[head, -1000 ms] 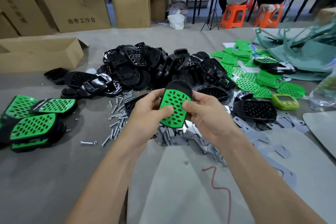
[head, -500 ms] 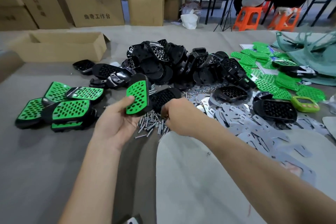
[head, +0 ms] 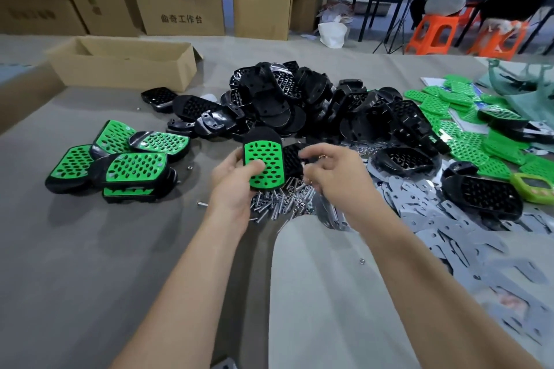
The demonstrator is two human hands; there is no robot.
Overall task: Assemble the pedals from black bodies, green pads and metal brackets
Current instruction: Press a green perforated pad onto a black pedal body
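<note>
My left hand (head: 236,180) holds a black pedal body with a green pad (head: 263,163) pressed into it, pad side up, above a pile of screws (head: 281,204). Just right of that pedal, my right hand (head: 328,172) hovers with its fingertips pinched on a small metal fastener that glints between them. Loose black bodies (head: 299,105) are heaped behind the hands. Spare green pads (head: 467,147) lie at the right. Grey metal brackets (head: 449,219) are spread flat at the right front. Several pedals with green pads fitted (head: 120,165) are stacked at the left.
An open cardboard box (head: 120,63) stands at the back left of the table. A green timer (head: 533,186) lies at the far right. A black body (head: 482,192) rests on the brackets. Stacked cartons and seated people on orange stools (head: 434,36) are beyond the table.
My right hand let go of the pedal, dipped into the screw pile, and has now lifted back beside the pedal with fingers pinched. My left hand kept the pedal, turning it upright.
</note>
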